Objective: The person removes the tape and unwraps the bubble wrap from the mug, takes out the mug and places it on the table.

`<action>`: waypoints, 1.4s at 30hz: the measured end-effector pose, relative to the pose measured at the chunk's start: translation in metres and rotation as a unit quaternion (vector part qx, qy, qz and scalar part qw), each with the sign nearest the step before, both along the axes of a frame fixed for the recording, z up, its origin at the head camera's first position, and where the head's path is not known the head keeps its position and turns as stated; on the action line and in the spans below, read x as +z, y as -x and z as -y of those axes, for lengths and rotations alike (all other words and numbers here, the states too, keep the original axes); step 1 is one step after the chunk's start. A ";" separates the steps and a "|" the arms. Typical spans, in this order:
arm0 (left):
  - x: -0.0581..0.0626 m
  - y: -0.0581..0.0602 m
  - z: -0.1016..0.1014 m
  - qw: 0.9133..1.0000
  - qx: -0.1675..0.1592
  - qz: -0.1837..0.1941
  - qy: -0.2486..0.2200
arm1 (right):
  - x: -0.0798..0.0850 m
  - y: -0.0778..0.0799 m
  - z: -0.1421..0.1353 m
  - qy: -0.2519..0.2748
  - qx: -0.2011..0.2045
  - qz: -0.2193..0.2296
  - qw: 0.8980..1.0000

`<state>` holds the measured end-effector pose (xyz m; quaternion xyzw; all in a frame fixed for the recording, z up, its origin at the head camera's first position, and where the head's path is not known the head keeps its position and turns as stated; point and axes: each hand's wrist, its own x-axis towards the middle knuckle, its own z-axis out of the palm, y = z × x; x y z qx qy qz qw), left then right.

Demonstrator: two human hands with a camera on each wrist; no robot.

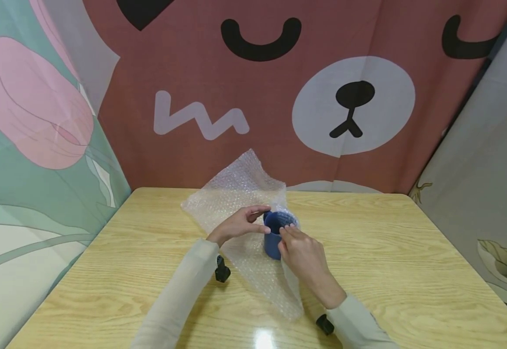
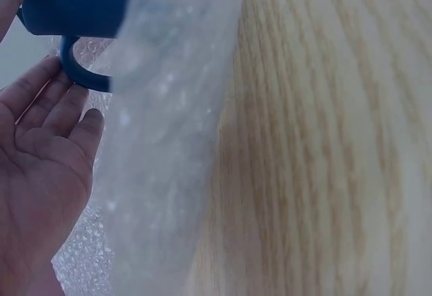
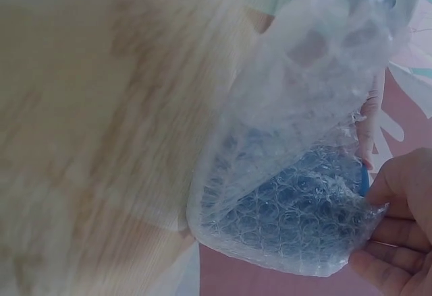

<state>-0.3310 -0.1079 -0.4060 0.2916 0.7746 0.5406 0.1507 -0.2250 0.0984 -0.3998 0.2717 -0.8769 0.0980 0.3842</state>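
Observation:
A blue mug (image 1: 272, 245) stands on a sheet of bubble wrap (image 1: 240, 189), its opening facing up. One side of the mug is covered by the wrap, as the right wrist view shows with the bubble wrap (image 3: 283, 208) over blue. My left hand (image 1: 241, 224) holds the mug, thumb at the rim and fingers by the handle (image 2: 84, 77). On the opposite side, my right hand (image 1: 303, 252) pinches the edge of the wrap at the mug's rim. In the right wrist view, the right hand's fingertips (image 3: 378, 252) press that edge.
The wooden table (image 1: 388, 257) extends to both sides. One corner of the wrap reaches the table's back edge; another points toward the front. A printed curtain (image 1: 192, 160) hangs behind the table.

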 end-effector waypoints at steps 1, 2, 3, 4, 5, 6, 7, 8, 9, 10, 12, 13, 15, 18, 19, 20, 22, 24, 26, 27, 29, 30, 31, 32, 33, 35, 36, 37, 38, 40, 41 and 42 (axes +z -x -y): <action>0.000 0.000 0.000 1.000 0.000 -0.001 0.002 | 0.000 0.000 0.000 0.001 0.001 -0.002 1.000; 0.001 0.000 0.000 1.000 0.000 -0.002 0.001 | 0.000 0.000 0.000 0.002 0.002 -0.004 1.000; 0.001 0.000 0.000 1.000 -0.001 -0.002 0.001 | 0.000 0.000 0.000 0.004 0.004 -0.005 1.000; 0.001 0.000 0.000 1.000 -0.002 -0.001 0.001 | 0.001 0.000 0.000 0.005 0.005 -0.006 1.000; 0.001 0.000 0.000 1.000 -0.002 -0.001 0.000 | 0.001 0.000 0.000 0.006 0.007 -0.005 1.000; 0.001 0.000 0.000 1.000 -0.003 -0.001 -0.001 | 0.001 0.000 -0.001 0.008 0.008 -0.005 1.000; 0.002 -0.001 0.000 1.000 -0.003 -0.002 -0.002 | 0.001 0.000 -0.001 0.010 0.009 -0.005 1.000; 0.002 -0.001 0.000 1.000 -0.003 -0.003 -0.004 | 0.000 0.000 -0.001 0.011 0.011 -0.004 1.000; 0.002 -0.002 -0.001 1.000 -0.003 -0.004 -0.005 | 0.000 0.000 -0.001 0.013 0.013 -0.004 1.000; 0.003 -0.003 -0.001 1.000 -0.001 -0.005 -0.007 | 0.000 0.001 -0.002 0.016 0.014 -0.005 1.000; 0.004 -0.004 -0.002 1.000 0.001 -0.009 -0.009 | 0.000 0.001 -0.002 0.021 0.018 -0.007 1.000; 0.004 -0.004 -0.002 1.000 0.003 -0.010 -0.009 | 0.000 0.001 -0.003 0.024 0.021 -0.008 0.999; 0.004 -0.005 -0.002 1.000 0.006 -0.013 -0.009 | 0.000 0.002 -0.003 0.028 0.024 -0.011 0.999; 0.004 -0.005 -0.002 1.000 0.012 -0.018 -0.005 | 0.000 0.003 -0.004 0.032 0.028 -0.018 0.999; 0.004 -0.005 -0.002 1.000 0.014 -0.020 -0.005 | 0.000 0.004 -0.004 0.033 0.030 -0.020 0.999; 0.004 -0.006 -0.002 1.000 0.015 -0.022 -0.005 | 0.000 0.004 -0.004 0.033 0.030 -0.022 0.999; 0.004 -0.006 -0.002 1.000 0.017 -0.025 -0.005 | -0.001 0.005 -0.005 0.036 0.033 -0.025 0.998; 0.004 -0.007 -0.002 0.999 0.019 -0.030 -0.002 | -0.001 0.005 -0.005 0.038 0.036 -0.026 0.998; 0.004 -0.008 -0.001 0.999 0.023 -0.036 0.005 | -0.001 0.005 -0.006 0.038 0.039 -0.025 0.998; 0.004 -0.009 -0.001 0.999 0.027 -0.038 0.011 | -0.001 0.005 -0.006 0.039 0.041 -0.025 0.998; 0.004 -0.010 -0.001 0.998 0.032 -0.041 0.019 | -0.001 0.005 -0.007 0.039 0.045 -0.026 0.998; 0.004 -0.011 0.000 0.998 0.035 -0.041 0.022 | -0.001 0.005 -0.008 0.041 0.046 -0.028 0.998; 0.004 -0.011 0.000 0.998 0.036 -0.043 0.025 | -0.001 0.005 -0.008 0.042 0.048 -0.030 0.998; 0.004 -0.011 0.000 0.998 0.036 -0.043 0.024 | -0.001 0.006 -0.009 0.043 0.049 -0.033 0.997; 0.004 -0.012 0.000 0.998 0.037 -0.043 0.025 | -0.001 0.006 -0.010 0.046 0.051 -0.035 0.997; 0.003 -0.012 -0.001 0.998 0.036 -0.043 0.021 | -0.001 0.006 -0.011 0.052 0.054 -0.040 0.996; 0.003 -0.012 -0.001 0.998 0.037 -0.044 0.020 | -0.001 0.006 -0.011 0.054 0.054 -0.043 0.996; 0.003 -0.012 -0.001 0.998 0.038 -0.046 0.018 | -0.001 0.007 -0.011 0.056 0.055 -0.045 0.996; 0.003 -0.012 -0.001 0.998 0.038 -0.047 0.017 | -0.002 0.007 -0.012 0.058 0.056 -0.046 0.996; 0.003 -0.012 -0.001 0.998 0.041 -0.048 0.016 | -0.002 0.007 -0.012 0.061 0.057 -0.047 0.995; 0.004 -0.013 -0.001 0.998 0.042 -0.049 0.018 | -0.002 0.008 -0.012 0.062 0.057 -0.048 0.995; 0.004 -0.013 -0.001 0.998 0.045 -0.050 0.020 | -0.002 0.008 -0.013 0.063 0.056 -0.049 0.995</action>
